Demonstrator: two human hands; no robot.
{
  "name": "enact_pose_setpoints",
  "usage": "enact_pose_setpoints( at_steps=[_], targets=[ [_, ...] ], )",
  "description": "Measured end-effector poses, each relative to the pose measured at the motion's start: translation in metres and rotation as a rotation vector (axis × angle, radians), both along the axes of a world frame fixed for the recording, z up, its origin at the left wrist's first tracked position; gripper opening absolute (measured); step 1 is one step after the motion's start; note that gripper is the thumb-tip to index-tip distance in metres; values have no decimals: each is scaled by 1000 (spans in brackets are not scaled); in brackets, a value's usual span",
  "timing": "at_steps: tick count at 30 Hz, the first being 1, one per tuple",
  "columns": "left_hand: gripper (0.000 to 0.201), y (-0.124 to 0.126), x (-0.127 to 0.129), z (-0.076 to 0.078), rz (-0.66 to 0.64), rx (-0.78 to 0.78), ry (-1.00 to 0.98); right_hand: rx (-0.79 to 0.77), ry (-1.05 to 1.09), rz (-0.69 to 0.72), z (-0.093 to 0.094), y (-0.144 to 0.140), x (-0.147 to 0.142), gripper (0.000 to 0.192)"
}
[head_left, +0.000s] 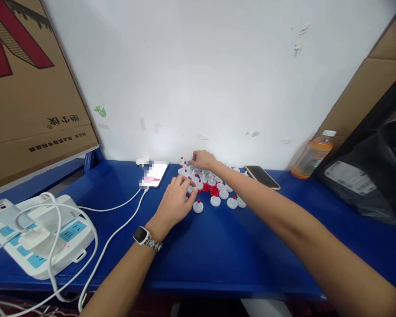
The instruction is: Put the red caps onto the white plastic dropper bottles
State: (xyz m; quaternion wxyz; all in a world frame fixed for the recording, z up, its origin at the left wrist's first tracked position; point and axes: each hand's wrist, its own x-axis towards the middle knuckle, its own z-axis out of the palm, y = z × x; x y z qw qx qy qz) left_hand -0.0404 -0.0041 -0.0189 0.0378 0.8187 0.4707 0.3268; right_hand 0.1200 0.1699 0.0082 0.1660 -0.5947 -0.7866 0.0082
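Many white nozzle caps (215, 200) stand on the blue table (218, 251), clustered between the person's two hands and to the right of the left hand. Most rest on their round bases with the narrow spouts pointing up, the long axis near vertical; for those crowded in the middle, the tilt cannot be told. Several spouts carry red tips, among them the capped nozzle (198, 207) just in front of the left thumb. A heap of loose red tips (211, 189) lies to the right of the left hand's fingertips.

The left hand (176, 200) is loosely curled, thumb parted from the forefinger, with a white cap close between them; whether it grips that cap cannot be told. The right hand (203, 160) has its thumb and forefinger bent close together above the far edge of the cluster, a red tip near them; its grip is also unclear.

The left forearm rises from the lower edge, back of the hand upward, with a watch (140, 234) at the wrist. The right forearm slants in from the lower right, reaching farther out than the left, over part of the cluster.

A lit phone (157, 174) lies just left of the left hand, and a power strip (64, 246) farther left. Right of the right hand lie a dark phone (262, 176) and, beyond it, an orange bottle (312, 156).
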Motion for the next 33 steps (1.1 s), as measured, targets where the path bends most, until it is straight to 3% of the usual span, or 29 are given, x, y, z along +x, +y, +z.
enact_pose_setpoints(
  at_steps=[6, 10, 14, 18, 21, 24, 27, 33],
  targets=[
    [22, 0, -2, 2, 12, 21, -6, 19, 25, 10, 10, -18, 5, 19],
    [23, -4, 0, 6, 35, 92, -69, 133, 282, 32, 19, -62, 18, 21],
    [35, -6, 5, 6, 49, 171, -106, 48, 584, 183, 10, -121, 27, 26],
    [33, -7, 7, 4, -24, 66, -41, -64, 688, 256, -6, -153, 33, 36],
    [33, -6, 6, 4, -17, 54, -33, 41, 488, 191, -10, -156, 40, 38],
    [32, -5, 5, 4, -2, 71, -8, 170, 137, 97, -9, -155, 45, 25],
    [32, -4, 5, 3, -13, 65, 20, 132, -53, 77, -8, -154, 45, 21],
    [30, -4, 6, 2, -41, 53, 28, 80, -193, 83, -11, -150, 37, 20]
  ],
)
